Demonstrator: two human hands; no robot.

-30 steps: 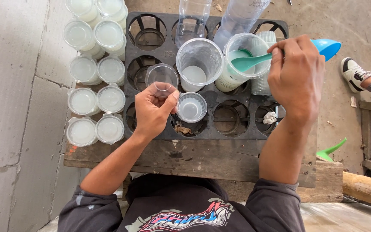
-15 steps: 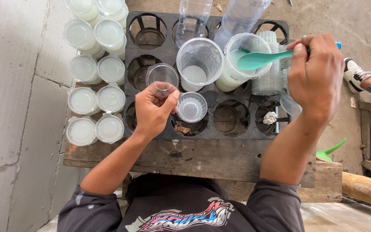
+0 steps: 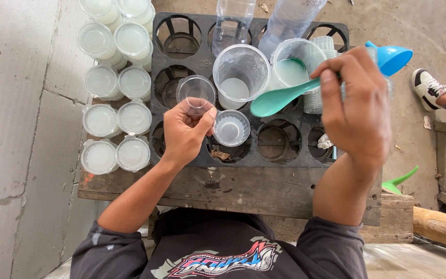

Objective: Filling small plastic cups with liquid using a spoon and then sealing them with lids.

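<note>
- My left hand (image 3: pixel 184 132) pinches a small clear cup (image 3: pixel 195 93) between thumb and fingertips; the cup looks empty and is held tilted, its mouth facing up and slightly away from me.
- My right hand (image 3: pixel 357 106) is closed around the handle of a teal spoon (image 3: pixel 280 98); the grip is firm, fingers wrapped over the top.
- The spoon's long axis runs from upper right at my fist down to the left. Its bowl points toward the small clear cup, with a gap between them.
- The bowl hangs over the black tray (image 3: pixel 254 155), just in front of a large clear cup (image 3: pixel 239 75) with white liquid at the bottom.
- The cup in my left hand lies to the left of the spoon bowl and near it; the left hand is the nearer of the two to that cup, since it holds it.
- I cannot tell whether the spoon bowl carries any liquid.
- A second small cup (image 3: pixel 229 127) with a little white liquid sits in a tray hole just right of my left thumb.
- A blue funnel (image 3: pixel 392 58) shows behind my right hand.
- Filled, lidded cups (image 3: pixel 117 121) stand in rows left of the tray.
</note>
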